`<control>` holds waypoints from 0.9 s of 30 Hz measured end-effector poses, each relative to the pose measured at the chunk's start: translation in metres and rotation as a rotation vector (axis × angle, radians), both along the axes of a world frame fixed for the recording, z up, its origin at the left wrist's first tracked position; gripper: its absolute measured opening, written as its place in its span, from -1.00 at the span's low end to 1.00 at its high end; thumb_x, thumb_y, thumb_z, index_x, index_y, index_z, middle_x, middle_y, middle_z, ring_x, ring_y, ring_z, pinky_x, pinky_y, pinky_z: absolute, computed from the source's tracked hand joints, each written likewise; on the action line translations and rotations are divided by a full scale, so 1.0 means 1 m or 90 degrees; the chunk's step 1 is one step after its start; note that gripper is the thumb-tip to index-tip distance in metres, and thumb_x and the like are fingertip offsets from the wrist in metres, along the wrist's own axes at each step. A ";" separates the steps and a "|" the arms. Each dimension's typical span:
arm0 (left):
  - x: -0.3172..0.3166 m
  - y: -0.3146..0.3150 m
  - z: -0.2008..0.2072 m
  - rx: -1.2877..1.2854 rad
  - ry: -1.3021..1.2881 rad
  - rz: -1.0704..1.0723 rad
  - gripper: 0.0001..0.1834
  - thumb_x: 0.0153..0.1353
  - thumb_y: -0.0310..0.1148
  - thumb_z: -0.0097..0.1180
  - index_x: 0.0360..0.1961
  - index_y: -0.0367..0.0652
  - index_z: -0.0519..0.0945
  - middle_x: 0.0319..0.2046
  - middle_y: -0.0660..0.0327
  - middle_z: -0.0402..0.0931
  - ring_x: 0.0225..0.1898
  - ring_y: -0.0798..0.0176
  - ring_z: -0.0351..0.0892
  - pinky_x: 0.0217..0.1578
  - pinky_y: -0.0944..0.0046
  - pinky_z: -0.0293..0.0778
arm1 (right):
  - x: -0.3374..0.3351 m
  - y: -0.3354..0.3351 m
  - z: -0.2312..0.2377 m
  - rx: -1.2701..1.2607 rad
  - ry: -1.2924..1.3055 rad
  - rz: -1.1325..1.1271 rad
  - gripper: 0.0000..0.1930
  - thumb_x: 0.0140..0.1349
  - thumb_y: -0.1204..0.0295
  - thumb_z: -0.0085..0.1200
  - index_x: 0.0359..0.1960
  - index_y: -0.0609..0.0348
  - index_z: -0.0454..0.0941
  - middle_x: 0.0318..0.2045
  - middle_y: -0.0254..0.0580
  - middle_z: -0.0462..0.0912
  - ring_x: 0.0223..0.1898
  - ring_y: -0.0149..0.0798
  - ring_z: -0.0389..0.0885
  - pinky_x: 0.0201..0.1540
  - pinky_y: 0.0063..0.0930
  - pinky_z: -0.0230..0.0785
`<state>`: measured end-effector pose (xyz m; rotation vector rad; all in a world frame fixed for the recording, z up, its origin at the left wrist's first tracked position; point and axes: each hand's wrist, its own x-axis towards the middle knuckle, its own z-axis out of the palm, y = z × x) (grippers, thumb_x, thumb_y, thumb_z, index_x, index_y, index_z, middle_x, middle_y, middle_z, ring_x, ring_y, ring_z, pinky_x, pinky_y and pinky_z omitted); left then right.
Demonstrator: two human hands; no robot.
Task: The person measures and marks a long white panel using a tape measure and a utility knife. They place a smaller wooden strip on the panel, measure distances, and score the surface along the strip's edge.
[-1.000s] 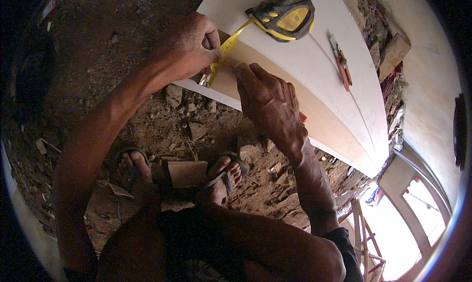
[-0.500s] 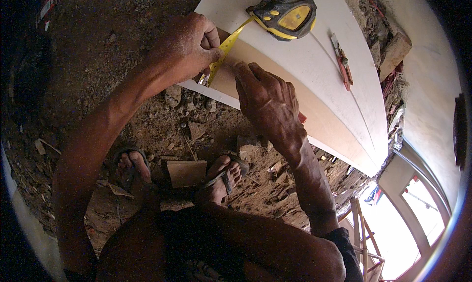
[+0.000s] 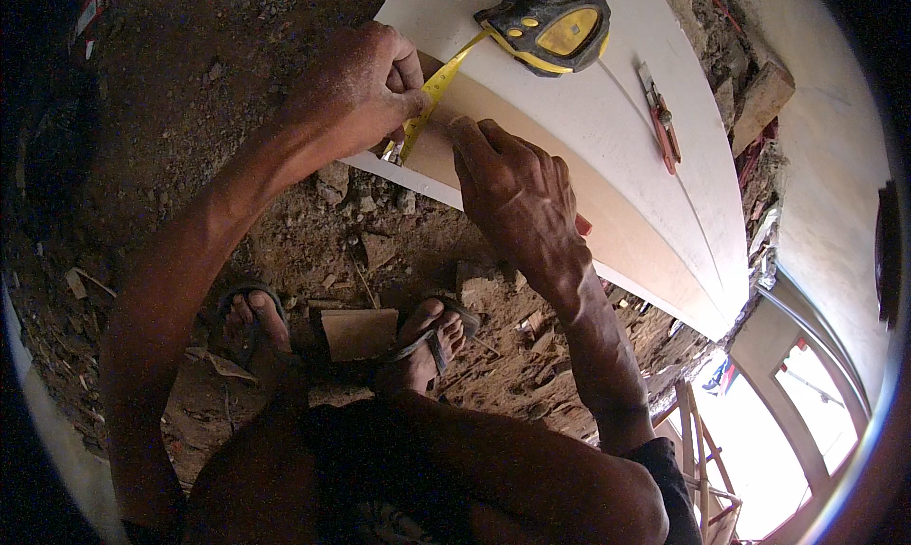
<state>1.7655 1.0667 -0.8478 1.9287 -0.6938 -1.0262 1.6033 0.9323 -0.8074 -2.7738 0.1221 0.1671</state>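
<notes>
My left hand (image 3: 365,94) pinches the yellow blade of a tape measure (image 3: 432,99) close to its metal end hook, at the near edge of a large white board (image 3: 655,99). The black and yellow tape measure case (image 3: 550,28) lies on the board, its blade stretched out toward me. Over a tan strip (image 3: 607,198) along the board, my right hand (image 3: 517,179) is closed, fingertips together near the blade. A small red end (image 3: 583,225) shows beside that hand; what the fingers hold is hidden. Farther right lies a red utility knife (image 3: 660,118) on the white surface.
Rubble and dirt cover the ground (image 3: 313,232), with a flat tile-like piece (image 3: 359,334) between my sandalled feet. A wooden block (image 3: 762,108) and debris lie beyond the board, by a pale wall (image 3: 835,146). Wooden poles (image 3: 697,450) stand at the lower right near a bright opening.
</notes>
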 end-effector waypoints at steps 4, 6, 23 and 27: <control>0.000 -0.002 0.002 -0.005 -0.024 -0.011 -0.85 0.11 -0.46 0.29 -0.42 -0.36 0.62 -0.59 0.08 0.62 -0.56 0.29 0.66 -0.54 0.28 0.53 | -0.009 -0.002 -0.010 -0.034 -0.053 0.007 -0.73 0.28 0.44 0.09 0.01 0.09 0.53 -0.13 -0.02 0.67 -0.19 0.05 0.69 -0.22 -0.06 0.53; 0.000 -0.002 0.000 -0.003 -0.026 -0.006 -0.86 0.10 -0.46 0.29 -0.42 -0.35 0.63 -0.59 0.09 0.63 -0.56 0.29 0.66 -0.53 0.28 0.53 | -0.011 0.001 -0.009 -0.069 -0.090 0.012 -0.72 0.28 0.43 0.08 0.03 0.08 0.53 -0.07 -0.01 0.67 -0.13 0.05 0.68 -0.16 -0.04 0.51; 0.000 -0.002 -0.004 -0.006 -0.076 -0.024 -0.84 0.08 -0.44 0.31 -0.43 -0.35 0.65 -0.59 0.09 0.63 -0.56 0.29 0.66 -0.52 0.28 0.56 | -0.004 0.002 0.003 -0.049 0.049 0.016 -0.69 0.29 0.40 0.05 0.08 0.02 0.49 -0.06 -0.04 0.65 -0.12 0.02 0.68 -0.15 -0.01 0.52; -0.002 -0.001 -0.007 -0.016 -0.054 0.002 -0.85 0.09 -0.45 0.30 -0.42 -0.35 0.65 -0.57 0.07 0.64 -0.55 0.29 0.66 -0.52 0.28 0.55 | 0.004 0.003 0.008 -0.033 0.123 0.014 -0.68 0.29 0.41 0.04 0.09 0.01 0.48 -0.08 -0.04 0.67 -0.18 0.04 0.69 -0.23 -0.03 0.55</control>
